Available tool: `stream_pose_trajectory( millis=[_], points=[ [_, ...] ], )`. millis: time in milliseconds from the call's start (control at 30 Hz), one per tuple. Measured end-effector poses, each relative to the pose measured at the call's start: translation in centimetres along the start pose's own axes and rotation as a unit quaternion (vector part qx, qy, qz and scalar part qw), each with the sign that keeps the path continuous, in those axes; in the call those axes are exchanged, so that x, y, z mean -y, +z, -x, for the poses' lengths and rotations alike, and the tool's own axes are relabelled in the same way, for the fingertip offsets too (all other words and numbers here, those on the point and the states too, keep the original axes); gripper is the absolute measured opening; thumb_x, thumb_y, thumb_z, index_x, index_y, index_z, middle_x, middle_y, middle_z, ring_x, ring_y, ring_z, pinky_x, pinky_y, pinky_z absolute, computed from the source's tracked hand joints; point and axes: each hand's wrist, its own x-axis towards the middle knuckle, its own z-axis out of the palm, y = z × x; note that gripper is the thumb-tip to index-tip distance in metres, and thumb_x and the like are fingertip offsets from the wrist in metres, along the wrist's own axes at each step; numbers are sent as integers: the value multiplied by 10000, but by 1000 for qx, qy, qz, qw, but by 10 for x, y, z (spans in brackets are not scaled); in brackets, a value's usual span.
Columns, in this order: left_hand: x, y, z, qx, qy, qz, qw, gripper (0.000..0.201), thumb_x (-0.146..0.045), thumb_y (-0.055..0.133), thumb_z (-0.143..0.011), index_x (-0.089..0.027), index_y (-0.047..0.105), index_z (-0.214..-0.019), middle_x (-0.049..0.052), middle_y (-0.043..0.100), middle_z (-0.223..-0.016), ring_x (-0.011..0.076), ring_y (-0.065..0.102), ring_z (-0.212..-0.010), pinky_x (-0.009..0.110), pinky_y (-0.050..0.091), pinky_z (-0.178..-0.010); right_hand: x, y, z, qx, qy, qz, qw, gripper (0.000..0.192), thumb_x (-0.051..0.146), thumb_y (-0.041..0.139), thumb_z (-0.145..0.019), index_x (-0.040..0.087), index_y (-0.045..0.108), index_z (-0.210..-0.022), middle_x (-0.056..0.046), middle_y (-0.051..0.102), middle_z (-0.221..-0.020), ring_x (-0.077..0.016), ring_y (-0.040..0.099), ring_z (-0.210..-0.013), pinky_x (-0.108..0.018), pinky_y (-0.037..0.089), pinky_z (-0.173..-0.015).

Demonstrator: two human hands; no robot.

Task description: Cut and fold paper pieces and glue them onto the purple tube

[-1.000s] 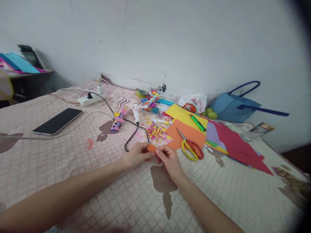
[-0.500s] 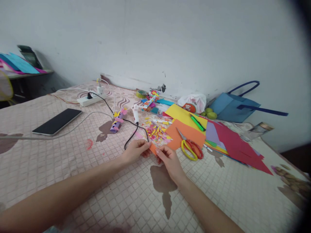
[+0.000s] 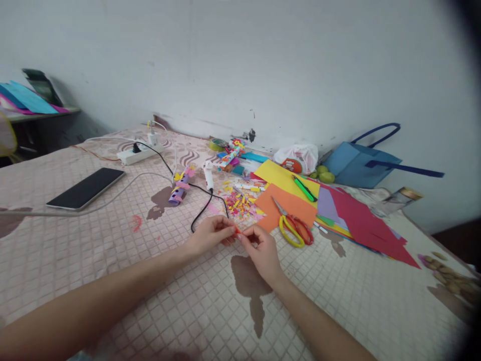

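Note:
A small piece of orange paper (image 3: 237, 230) is pinched between my two hands, mostly hidden by the fingers. My left hand (image 3: 213, 234) is closed on its left end, thumb on top. From the other side, my right hand (image 3: 261, 248) grips it between thumb and forefinger. Just beyond the fingers lies a heap of tiny coloured paper scraps (image 3: 242, 203). Scissors (image 3: 291, 226) with one yellow and one red handle rest partly on an orange sheet (image 3: 276, 200) to the right of my right hand. A white glue gun (image 3: 208, 175) stands behind my left hand.
A purple paper roll with decorations (image 3: 179, 190) and a tablet (image 3: 87, 188) lie to the left. Behind them sits a white power strip (image 3: 140, 154) with cables. Rightward are a green cutter (image 3: 304, 188), yellow paper (image 3: 268, 173), red paper (image 3: 361, 218) and a blue bag (image 3: 363, 165).
The orange paper, seen flat before, now shows only a narrow part. My fingertips have drawn closer together around it. The view has shifted slightly.

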Motion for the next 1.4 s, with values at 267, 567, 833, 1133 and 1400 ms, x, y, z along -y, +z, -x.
stream_pose_trajectory(
  millis=[267,567,833,1133,1400],
  points=[
    [1,-5,-2,23,44,24,998,366,-205,701,-646,-137,509,-950,22,632,-767,128,614,-691,266,483,-649,-2,0,-3,13,88,-136,987,106,280,543,-798,225,516,-885,42,514,-660,-114,492,-569,-228,418,-535],
    [-6,-5,1,69,127,-94,985,195,-54,506,-708,-122,585,-874,50,640,-834,131,601,-771,253,470,-697,-1,-5,-3,-16,13,-35,999,109,200,491,-806,205,593,-842,-18,613,-814,-146,563,-744,-253,453,-664],
    [-2,-6,-1,-10,160,-131,978,210,-48,522,-660,-126,588,-844,45,622,-849,147,603,-790,302,490,-753,0,-6,-2,-13,-22,-7,1000,254,163,437,-811,211,638,-959,-43,654,-916,-165,599,-807,-289,472,-721],
    [-5,-2,3,-2,188,-102,977,121,-122,608,-697,-133,576,-813,45,608,-825,139,592,-752,284,488,-726,1,-6,0,-33,-90,71,993,217,155,504,-783,242,622,-943,-36,653,-899,-187,598,-833,-325,464,-752],
    [-6,-3,4,-31,198,-102,974,103,-207,655,-722,-122,599,-728,41,600,-751,134,576,-717,263,466,-684,1,-7,1,-49,-117,83,988,152,159,542,-793,247,608,-899,-27,633,-867,-177,584,-809,-315,455,-731]
  ],
)
